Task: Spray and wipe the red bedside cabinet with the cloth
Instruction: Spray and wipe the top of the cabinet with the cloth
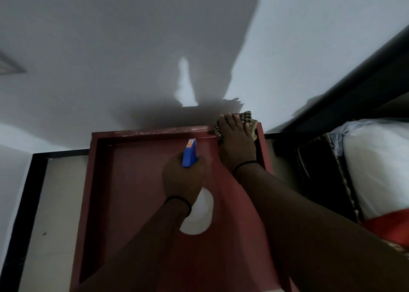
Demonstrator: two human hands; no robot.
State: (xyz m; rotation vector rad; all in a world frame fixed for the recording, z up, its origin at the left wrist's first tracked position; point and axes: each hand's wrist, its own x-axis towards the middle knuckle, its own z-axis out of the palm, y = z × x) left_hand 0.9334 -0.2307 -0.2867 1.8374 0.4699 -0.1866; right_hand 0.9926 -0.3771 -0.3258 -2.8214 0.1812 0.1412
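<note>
The red bedside cabinet fills the lower middle of the view, with a raised rim round its top. My left hand grips a spray bottle over the cabinet's top; its blue nozzle head points toward the back rim, and its white body shows below my wrist. My right hand lies flat with straight fingers on a checked cloth, pressing it on the cabinet's back right corner. Most of the cloth is hidden under the hand. The back rim shows wet streaks.
A white wall rises right behind the cabinet. A dark bed frame and a white bundle of bedding stand close on the right. Pale floor with a black skirting strip lies to the left.
</note>
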